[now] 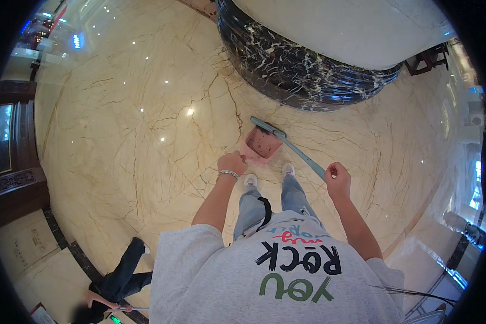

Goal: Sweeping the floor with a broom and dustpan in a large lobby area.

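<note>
A pink dustpan (259, 158) is in front of my feet, with dark specks of dirt inside it. My left hand (233, 163), with a bracelet at the wrist, is closed beside the dustpan's near left edge; the grip itself is hidden by my fingers. My right hand (338, 181) is wrapped round the upper end of the handle of a grey-blue broom (306, 159). That handle slants down to the left, and the broom's head lies across the dustpan's far edge. Whether its bristles touch the floor I cannot tell.
Glossy beige marble floor (119, 124) with brown veins surrounds me. Ahead stands a rounded black marble base (302, 75) under a white top. A person in dark trousers (121, 272) is at the lower left. Dark wooden furniture (16, 197) lines the left side.
</note>
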`<state>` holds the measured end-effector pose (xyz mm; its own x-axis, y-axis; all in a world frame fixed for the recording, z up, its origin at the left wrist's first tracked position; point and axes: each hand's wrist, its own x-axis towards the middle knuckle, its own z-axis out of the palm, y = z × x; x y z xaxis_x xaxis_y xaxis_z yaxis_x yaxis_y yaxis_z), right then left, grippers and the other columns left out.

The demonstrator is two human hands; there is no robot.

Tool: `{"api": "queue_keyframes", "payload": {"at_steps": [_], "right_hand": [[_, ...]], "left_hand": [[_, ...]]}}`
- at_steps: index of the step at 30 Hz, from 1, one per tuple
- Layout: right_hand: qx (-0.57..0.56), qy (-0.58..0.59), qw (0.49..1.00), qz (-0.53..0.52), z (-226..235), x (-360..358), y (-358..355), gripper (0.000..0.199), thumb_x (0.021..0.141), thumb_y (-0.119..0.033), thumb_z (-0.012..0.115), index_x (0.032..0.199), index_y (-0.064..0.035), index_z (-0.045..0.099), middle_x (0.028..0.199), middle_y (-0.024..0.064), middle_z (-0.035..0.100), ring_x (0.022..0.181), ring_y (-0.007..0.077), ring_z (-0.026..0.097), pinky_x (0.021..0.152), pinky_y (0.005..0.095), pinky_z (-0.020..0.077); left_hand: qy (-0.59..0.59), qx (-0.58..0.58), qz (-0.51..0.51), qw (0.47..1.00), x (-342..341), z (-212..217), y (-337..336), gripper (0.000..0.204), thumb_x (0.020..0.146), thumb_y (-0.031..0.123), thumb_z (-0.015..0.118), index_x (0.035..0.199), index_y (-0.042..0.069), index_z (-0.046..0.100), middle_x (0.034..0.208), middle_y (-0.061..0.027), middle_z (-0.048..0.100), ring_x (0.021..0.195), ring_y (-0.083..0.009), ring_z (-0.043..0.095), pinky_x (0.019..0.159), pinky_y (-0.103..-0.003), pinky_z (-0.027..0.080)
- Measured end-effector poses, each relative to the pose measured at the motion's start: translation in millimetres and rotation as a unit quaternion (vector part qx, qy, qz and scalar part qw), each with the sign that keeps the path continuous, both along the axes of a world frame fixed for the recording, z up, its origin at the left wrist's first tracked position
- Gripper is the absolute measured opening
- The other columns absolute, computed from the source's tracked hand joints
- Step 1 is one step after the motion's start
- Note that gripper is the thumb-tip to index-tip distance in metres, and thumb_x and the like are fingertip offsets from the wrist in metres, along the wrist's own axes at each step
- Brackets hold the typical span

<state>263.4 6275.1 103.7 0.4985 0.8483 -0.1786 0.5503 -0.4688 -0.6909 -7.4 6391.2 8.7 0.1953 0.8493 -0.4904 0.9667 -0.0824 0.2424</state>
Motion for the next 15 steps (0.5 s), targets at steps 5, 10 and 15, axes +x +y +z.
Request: {"api": "queue_keyframes", "payload": {"at_steps": [5, 10, 15], "right_hand": [[-0.098, 0.054, 0.994, 0.0, -5, 16, -32, 0.012, 0.064, -0.008, 0.055, 0.074, -0.0017, 0.054, 0.071, 0.0137, 0.055, 0.07, 0.0238, 0.057, 0.062, 0.0298, 0.0445], [-0.204, 0.123, 0.97, 0.045, -21, 23, -88, 0.028, 0.063, -0.013, 0.055, 0.089, -0.0031, 0.054, 0.085, 0.0173, 0.057, 0.08, 0.0298, 0.056, 0.069, 0.0336, 0.0431], [-0.295, 0.083, 0.942, 0.136, -24, 29, -104, 0.044, 0.063, -0.014, 0.055, 0.105, -0.0047, 0.046, 0.089, 0.0201, 0.056, 0.083, 0.0316, 0.055, 0.07, 0.0346, 0.0432]], "left_hand": [[0.016, -0.005, 0.001, 1.0, 0, 6, -7, 0.019, 0.065, 0.025, 0.053, 0.073, 0.009, 0.058, 0.069, -0.011, 0.059, 0.068, -0.0249, 0.058, 0.06, -0.036, 0.045], [0.036, 0.003, -0.007, 0.999, 10, 6, -24, 0.017, 0.063, 0.024, 0.054, 0.071, 0.009, 0.056, 0.067, -0.0115, 0.059, 0.065, -0.0253, 0.057, 0.058, -0.036, 0.045], [0.024, 0.037, -0.006, 0.999, 11, 3, -33, 0.016, 0.064, 0.024, 0.053, 0.065, 0.008, 0.055, 0.059, -0.0124, 0.057, 0.059, -0.0262, 0.056, 0.053, -0.037, 0.044]]}}
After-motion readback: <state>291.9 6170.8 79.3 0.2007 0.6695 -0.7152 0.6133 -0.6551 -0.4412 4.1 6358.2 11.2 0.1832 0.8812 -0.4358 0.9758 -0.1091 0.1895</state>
